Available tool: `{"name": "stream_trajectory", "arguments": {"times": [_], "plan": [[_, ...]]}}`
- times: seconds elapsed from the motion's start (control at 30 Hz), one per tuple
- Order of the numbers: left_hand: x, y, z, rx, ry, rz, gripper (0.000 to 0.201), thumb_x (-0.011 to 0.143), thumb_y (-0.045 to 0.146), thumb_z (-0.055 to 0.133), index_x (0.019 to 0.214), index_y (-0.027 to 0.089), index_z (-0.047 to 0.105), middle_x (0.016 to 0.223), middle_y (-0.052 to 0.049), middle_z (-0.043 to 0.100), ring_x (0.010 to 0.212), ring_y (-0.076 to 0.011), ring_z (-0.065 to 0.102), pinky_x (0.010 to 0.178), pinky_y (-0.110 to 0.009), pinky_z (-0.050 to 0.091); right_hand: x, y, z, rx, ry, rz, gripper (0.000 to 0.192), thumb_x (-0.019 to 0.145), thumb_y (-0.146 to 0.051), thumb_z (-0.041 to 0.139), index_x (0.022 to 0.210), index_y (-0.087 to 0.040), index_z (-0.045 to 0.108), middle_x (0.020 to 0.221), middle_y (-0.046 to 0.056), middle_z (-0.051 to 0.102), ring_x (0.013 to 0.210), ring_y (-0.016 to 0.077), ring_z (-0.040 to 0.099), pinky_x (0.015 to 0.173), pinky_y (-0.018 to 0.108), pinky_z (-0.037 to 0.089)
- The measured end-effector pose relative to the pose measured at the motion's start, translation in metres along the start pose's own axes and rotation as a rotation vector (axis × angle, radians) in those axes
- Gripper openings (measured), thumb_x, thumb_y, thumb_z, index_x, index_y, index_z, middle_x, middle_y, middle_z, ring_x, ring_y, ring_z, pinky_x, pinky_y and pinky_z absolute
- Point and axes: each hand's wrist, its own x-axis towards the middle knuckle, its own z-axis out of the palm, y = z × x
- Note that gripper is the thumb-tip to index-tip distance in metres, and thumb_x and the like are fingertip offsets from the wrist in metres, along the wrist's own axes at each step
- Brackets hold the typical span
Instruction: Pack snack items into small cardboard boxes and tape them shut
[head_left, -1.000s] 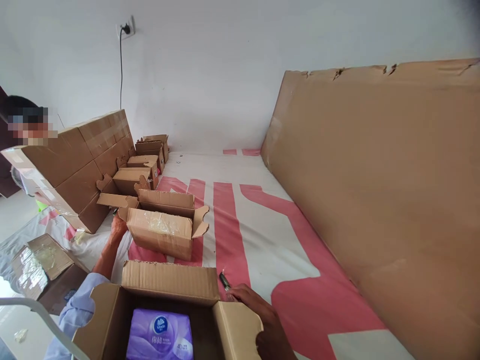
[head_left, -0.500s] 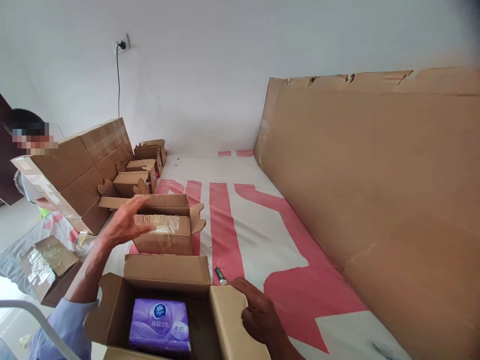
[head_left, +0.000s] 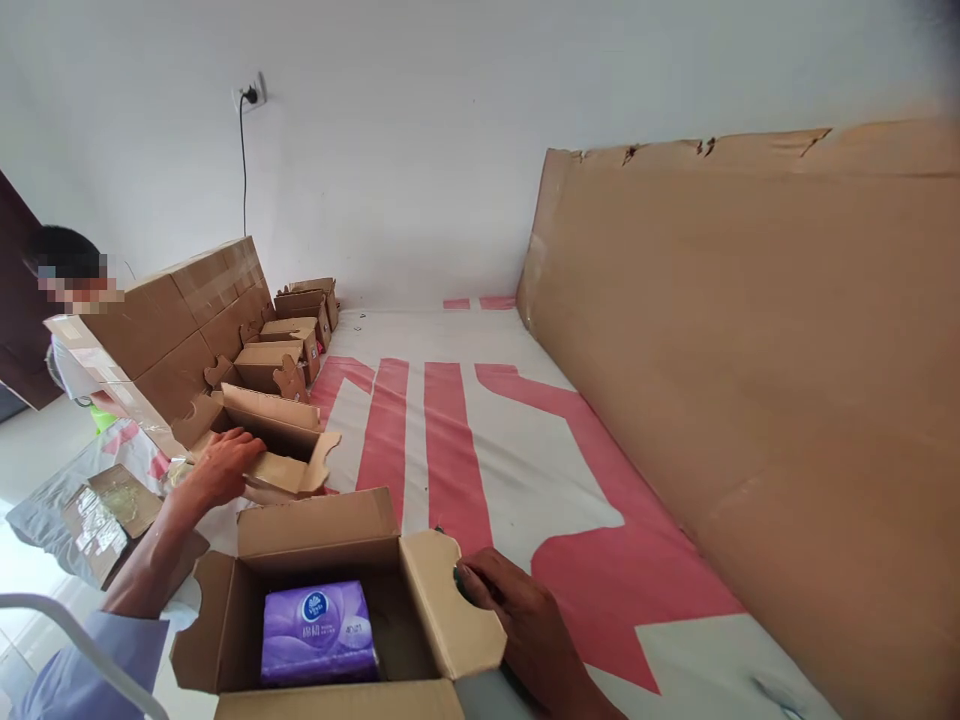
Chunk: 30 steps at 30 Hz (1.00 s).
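- Left hand (head_left: 225, 465) lies loosely open on a flap of the open cardboard box (head_left: 281, 440) behind the near carton (head_left: 330, 600).
- Right hand (head_left: 525, 630) rests open beside that carton.
- The box looks light, stiff; grip its walls.

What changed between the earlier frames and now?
The left hand rose off the second open box, then came back down onto its near flap, now folded low. The right hand stayed by the near box, its purple tissue pack unmoved.
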Motion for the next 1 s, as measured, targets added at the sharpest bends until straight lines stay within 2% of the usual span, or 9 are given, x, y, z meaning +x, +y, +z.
{"name": "stream_trajectory", "arguments": {"times": [0.1,0.2,0.33,0.47,0.63,0.7,0.8,0.9,1.0], "plan": [[0.000,-0.034,0.009,0.062,0.051,-0.234,0.052,0.079,-0.003,0.057,0.119,0.025,0.075,0.123,-0.011,0.075,0.135,-0.0337,0.060,0.107,-0.048,0.048,0.000,0.001,0.002,-0.001,0.000,-0.011,0.041,0.109,-0.047,0.052,0.077,-0.025,0.066,0.072,0.001,0.067,0.064,0.0187,0.063,0.059,0.028,0.047],[0.009,-0.052,0.024,0.073,0.109,-0.375,0.051,0.085,0.002,0.055,0.126,0.024,0.075,0.132,-0.016,0.071,0.138,-0.0386,0.055,0.106,-0.053,0.049,0.000,0.003,0.002,-0.012,-0.001,-0.004,0.045,0.110,-0.052,0.051,0.076,-0.025,0.066,0.071,0.001,0.065,0.063,0.0190,0.063,0.059,0.029,0.048],[0.017,-0.054,0.041,0.051,0.166,-0.425,0.062,0.085,0.006,0.057,0.143,0.025,0.070,0.151,-0.020,0.061,0.147,-0.0413,0.048,0.113,-0.056,0.047,0.002,0.004,-0.001,-0.015,0.005,0.020,0.053,0.109,-0.062,0.048,0.076,-0.025,0.068,0.070,0.002,0.066,0.062,0.0199,0.063,0.059,0.030,0.049],[0.011,-0.052,0.048,-0.003,0.237,-0.418,0.080,0.080,0.006,0.058,0.159,0.020,0.057,0.157,-0.024,0.057,0.149,-0.0449,0.047,0.113,-0.062,0.048,0.003,0.001,-0.003,0.013,-0.010,0.042,0.055,0.109,-0.065,0.048,0.080,-0.025,0.072,0.075,0.005,0.071,0.066,0.0211,0.066,0.062,0.032,0.052],[-0.002,-0.050,0.046,-0.146,0.385,-0.398,0.091,0.070,0.005,0.058,0.160,0.019,0.055,0.161,-0.025,0.053,0.157,-0.0488,0.040,0.116,-0.071,0.047,0.004,-0.003,-0.004,0.018,-0.003,0.050,0.055,0.107,-0.067,0.049,0.081,-0.025,0.072,0.076,0.006,0.073,0.068,0.0220,0.067,0.063,0.033,0.052],[-0.011,-0.044,0.040,-0.256,0.500,-0.366,0.087,0.070,0.009,0.058,0.156,0.021,0.060,0.158,-0.022,0.055,0.155,-0.0461,0.045,0.120,-0.069,0.047,0.004,-0.004,-0.005,0.005,0.000,0.056,0.054,0.107,-0.066,0.049,0.079,-0.025,0.070,0.074,0.005,0.072,0.066,0.0214,0.065,0.063,0.033,0.051],[-0.034,-0.024,0.023,-0.496,0.614,-0.226,0.061,0.083,0.020,0.057,0.143,0.023,0.070,0.145,-0.016,0.063,0.137,-0.0373,0.063,0.112,-0.057,0.059,0.003,-0.005,-0.007,-0.007,-0.006,0.080,0.052,0.107,-0.063,0.050,0.076,-0.025,0.067,0.073,0.004,0.069,0.065,0.0199,0.061,0.061,0.031,0.047],[-0.068,0.008,0.004,-0.751,0.496,0.009,0.033,0.099,0.038,0.059,0.124,0.027,0.079,0.131,-0.010,0.072,0.122,-0.0304,0.071,0.098,-0.045,0.066,0.001,-0.007,-0.009,0.002,-0.010,0.118,0.046,0.107,-0.058,0.052,0.079,-0.025,0.067,0.076,0.004,0.069,0.068,0.0197,0.060,0.062,0.031,0.046],[-0.101,0.038,-0.003,-0.829,0.394,0.141,0.027,0.103,0.046,0.064,0.116,0.030,0.082,0.133,-0.009,0.075,0.126,-0.0302,0.072,0.104,-0.045,0.064,-0.001,-0.008,-0.012,0.017,-0.001,0.128,0.041,0.105,-0.054,0.055,0.081,-0.024,0.069,0.077,0.004,0.069,0.068,0.0199,0.059,0.064,0.032,0.046]]}}
